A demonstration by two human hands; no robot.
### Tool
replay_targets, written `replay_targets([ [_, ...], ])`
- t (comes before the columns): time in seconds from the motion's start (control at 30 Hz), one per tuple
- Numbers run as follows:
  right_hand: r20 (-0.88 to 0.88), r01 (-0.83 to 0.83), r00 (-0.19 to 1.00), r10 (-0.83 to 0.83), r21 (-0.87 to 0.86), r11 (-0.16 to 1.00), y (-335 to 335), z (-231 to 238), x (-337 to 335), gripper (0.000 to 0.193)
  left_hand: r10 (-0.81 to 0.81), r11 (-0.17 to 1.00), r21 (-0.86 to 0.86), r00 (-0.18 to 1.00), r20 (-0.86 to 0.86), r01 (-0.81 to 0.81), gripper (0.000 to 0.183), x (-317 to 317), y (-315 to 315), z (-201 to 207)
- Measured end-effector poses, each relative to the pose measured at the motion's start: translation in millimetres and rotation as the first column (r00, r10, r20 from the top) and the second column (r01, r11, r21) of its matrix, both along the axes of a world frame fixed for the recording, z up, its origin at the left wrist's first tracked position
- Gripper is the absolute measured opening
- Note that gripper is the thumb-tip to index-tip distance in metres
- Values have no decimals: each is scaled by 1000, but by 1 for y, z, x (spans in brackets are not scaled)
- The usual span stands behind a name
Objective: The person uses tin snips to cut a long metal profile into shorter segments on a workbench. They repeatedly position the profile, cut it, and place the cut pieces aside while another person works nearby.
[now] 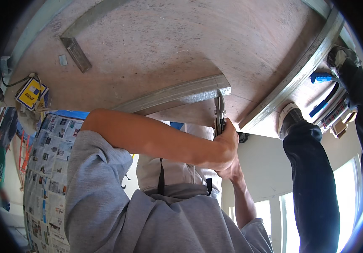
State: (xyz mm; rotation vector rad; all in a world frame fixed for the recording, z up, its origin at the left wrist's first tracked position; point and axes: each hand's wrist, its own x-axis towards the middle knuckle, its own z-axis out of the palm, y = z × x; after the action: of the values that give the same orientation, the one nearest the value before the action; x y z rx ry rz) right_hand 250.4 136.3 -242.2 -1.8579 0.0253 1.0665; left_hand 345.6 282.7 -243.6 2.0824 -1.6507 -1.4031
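My left arm crosses in front of my grey shirt, and my left hand (pixel 228 141) is closed around the handles of a plier-like metal hand tool (pixel 220 109). The tool's narrow jaws meet the cut end of a grey metal channel (pixel 181 91), which lies on a worn wooden board. From the lower right comes my right forearm, and my right hand (pixel 233 171) sits against the left wrist. Its fingers are mostly hidden behind the left hand, so I cannot tell whether they also grip the tool.
Another metal channel (pixel 295 69) spans the board (pixel 156 46) at right, and a bent piece (pixel 78 52) lies far left. A person's dark-trousered leg (pixel 310 177) and shoe are at right, near a blue-handled tool (pixel 321 78). A yellow-blue box (pixel 32 92) sits left, above newspaper-covered sheeting (pixel 49 168).
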Motion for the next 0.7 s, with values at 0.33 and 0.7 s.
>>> replay_targets([
  [0.33, -131, -24, 991, 18, -39, 999, -4, 5, 10, 64, -199, 975, -118, 974, -111, 186, 129, 13, -8, -13],
  [0.7, -69, -58, 996, 54, -46, 997, -11, 8, -1, 61, -79, 994, 60, 970, -229, 96, 135, 6, -17, -4],
])
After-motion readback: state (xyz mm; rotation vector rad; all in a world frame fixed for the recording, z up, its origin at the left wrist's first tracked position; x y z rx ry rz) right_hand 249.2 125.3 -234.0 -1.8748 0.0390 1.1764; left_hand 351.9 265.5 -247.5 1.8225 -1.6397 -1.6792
